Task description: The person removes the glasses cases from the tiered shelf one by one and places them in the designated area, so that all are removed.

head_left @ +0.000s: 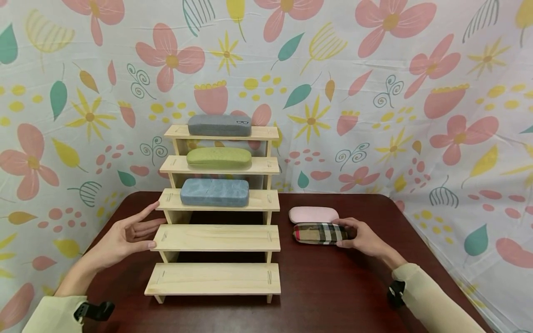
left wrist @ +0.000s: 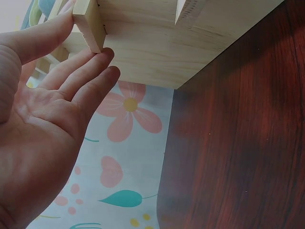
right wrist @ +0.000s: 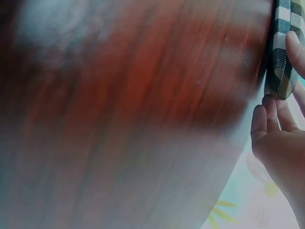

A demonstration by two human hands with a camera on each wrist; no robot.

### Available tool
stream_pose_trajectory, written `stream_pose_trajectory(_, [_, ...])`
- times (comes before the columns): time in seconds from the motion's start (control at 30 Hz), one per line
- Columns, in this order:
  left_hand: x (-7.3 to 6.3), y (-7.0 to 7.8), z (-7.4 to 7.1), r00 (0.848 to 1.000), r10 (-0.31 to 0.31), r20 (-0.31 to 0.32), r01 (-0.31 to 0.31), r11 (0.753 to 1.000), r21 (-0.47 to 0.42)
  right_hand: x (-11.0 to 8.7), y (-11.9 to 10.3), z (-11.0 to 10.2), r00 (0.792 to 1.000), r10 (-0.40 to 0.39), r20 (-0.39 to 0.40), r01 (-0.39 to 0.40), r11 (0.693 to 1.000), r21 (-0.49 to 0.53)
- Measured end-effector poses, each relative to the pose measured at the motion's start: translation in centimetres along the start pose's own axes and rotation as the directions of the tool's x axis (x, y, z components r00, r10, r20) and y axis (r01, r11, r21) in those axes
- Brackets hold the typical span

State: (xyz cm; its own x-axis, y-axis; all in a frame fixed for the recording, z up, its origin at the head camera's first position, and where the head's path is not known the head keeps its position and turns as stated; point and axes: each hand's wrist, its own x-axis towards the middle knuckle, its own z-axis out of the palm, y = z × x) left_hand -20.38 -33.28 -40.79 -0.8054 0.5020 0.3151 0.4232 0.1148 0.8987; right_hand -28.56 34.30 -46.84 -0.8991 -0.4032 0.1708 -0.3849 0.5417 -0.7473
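Observation:
A five-tier wooden display rack (head_left: 216, 237) stands on the table. My left hand (head_left: 120, 236) holds its left side: the thumb sits at the front corner of the second tier from below, other fingers behind that board's end, and the index finger reaches the tier above. To the rack's right, my right hand (head_left: 361, 237) grips the right end of a plaid glasses case (head_left: 314, 233), thumb at the near side and fingers at the far side. Right behind it lies a pink glasses case (head_left: 313, 214). In the right wrist view, only part of the plaid case (right wrist: 281, 67) shows.
A grey glasses case (head_left: 218, 125) lies on the top tier, a green one (head_left: 218, 157) on the second and a blue one (head_left: 214, 192) on the third. The dark red table (head_left: 333, 286) ends at a floral cloth (head_left: 354, 92) behind and at the sides.

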Motion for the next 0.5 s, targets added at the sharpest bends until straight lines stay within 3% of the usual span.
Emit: stream_pose_trajectory(0.5, [0.04, -0.12, -0.02, 1.000, 0.027, 0.001, -0.027, 1.000, 0.012, -0.03, 0.15, 0.01, 1.000, -0.008, -0.004, 0.008, 1.000, -0.021])
